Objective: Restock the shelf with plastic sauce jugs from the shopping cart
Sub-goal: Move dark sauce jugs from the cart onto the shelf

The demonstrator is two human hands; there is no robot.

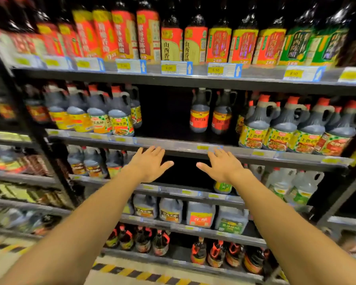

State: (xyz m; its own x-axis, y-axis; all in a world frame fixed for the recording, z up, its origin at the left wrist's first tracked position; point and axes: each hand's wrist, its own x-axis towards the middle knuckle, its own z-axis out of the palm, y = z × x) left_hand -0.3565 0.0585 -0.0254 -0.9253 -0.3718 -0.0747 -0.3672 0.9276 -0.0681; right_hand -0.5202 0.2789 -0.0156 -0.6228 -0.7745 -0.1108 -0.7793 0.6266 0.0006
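Dark plastic sauce jugs (199,114) are sitting at the back of the middle shelf (173,144), both hands reaching in with nothing in them.

Two red-labelled jugs are standing side by side, set back from the front edge, with a gap to their left. Yellow-labelled jugs (292,128) are crowding the shelf's right end, more jugs (103,116) filling the left end. The left hand (150,165) and right hand (224,165) are hovering at the front edge, fingers spread wide, palms down, holding nothing.
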